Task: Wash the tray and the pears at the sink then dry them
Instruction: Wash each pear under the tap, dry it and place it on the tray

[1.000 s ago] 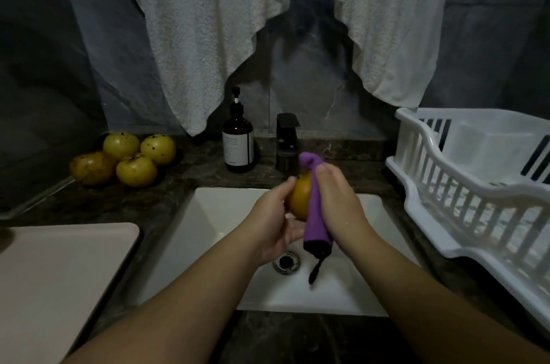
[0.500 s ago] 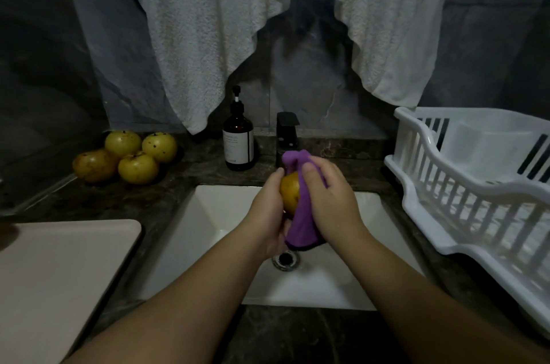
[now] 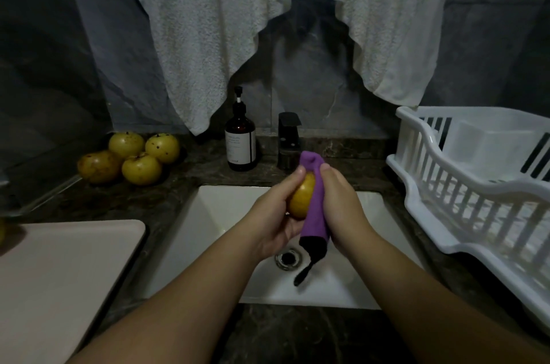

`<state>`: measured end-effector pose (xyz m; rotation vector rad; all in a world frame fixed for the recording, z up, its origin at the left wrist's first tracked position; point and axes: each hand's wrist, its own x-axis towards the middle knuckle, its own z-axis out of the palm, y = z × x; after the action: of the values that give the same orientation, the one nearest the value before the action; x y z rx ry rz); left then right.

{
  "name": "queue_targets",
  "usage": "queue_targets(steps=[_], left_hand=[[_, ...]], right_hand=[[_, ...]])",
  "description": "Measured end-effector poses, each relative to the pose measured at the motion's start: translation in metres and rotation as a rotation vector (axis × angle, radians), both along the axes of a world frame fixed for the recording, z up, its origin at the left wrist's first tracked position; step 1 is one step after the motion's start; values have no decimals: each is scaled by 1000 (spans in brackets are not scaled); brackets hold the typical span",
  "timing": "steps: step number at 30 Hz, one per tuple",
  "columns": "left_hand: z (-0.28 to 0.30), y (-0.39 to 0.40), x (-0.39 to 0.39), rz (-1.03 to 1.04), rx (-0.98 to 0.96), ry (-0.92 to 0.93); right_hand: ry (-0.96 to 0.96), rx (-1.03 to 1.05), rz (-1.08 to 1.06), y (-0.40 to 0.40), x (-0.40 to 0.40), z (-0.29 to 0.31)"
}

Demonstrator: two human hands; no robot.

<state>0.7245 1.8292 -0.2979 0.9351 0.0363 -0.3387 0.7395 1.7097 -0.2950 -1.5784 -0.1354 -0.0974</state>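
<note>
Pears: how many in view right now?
5. Four pears clustered on the counter left of the sink; one pear held in the left hand over the sink. A yellowish sliver at the left edge may be another.

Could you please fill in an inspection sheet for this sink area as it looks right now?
Surface: dark stone counter around a white sink; drain open.
Job's things: held pear over the sink, purple cloth against it; four pears grouped on the counter, left; pale tray beside the sink, left.
Clutter: brown pump bottle behind the sink; white dish rack on the right.
Hands: left hand grips the pear; right hand presses the cloth on it.
Cables: nothing seen.
Surroundings: white towel hanging on the dark wall; black tap below it.
</note>
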Motion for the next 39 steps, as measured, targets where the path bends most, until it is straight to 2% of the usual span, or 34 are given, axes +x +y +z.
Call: queue_targets(steps=[3, 5, 9, 13, 16, 18, 21, 23, 27, 30, 32, 36, 39], left_hand=[[2, -1, 0, 8, -33, 16], [4, -1, 0, -7, -67, 27], [3, 0, 2, -4, -69, 53], [-2, 1, 6, 26, -79, 74], [-2, 4, 8, -35, -129, 58], [-5, 7, 8, -64, -90, 14], [-9, 10, 8, -69, -29, -44], [-9, 10, 8, -60, -40, -39], [-2, 8, 6, 0, -93, 33], [-4, 6, 6, 12, -93, 70], [-5, 7, 5, -9, -91, 68], [-6, 9, 9, 52, -113, 92], [-7, 2, 4, -27, -89, 93]], right_hand=[[-158, -120, -58, 0, -4, -3], [-219, -102, -82, -2, -4, 0], [-89, -4, -48, -5, 1, -1], [-280, -208, -102, -2, -7, 1], [-185, -93, -42, -4, -2, 3], [-128, -78, -9, -7, 1, -2], [-255, -218, -81, -6, -3, -4], [-309, -209, -111, -8, -3, 0], [-151, -84, -40, -13, 0, 3], [-296, -241, -97, -11, -3, -3], [-340, -246, -132, -10, -2, 0], [-140, -69, -105, -15, 4, 1], [-241, -243, -99, -12, 2, -6]])
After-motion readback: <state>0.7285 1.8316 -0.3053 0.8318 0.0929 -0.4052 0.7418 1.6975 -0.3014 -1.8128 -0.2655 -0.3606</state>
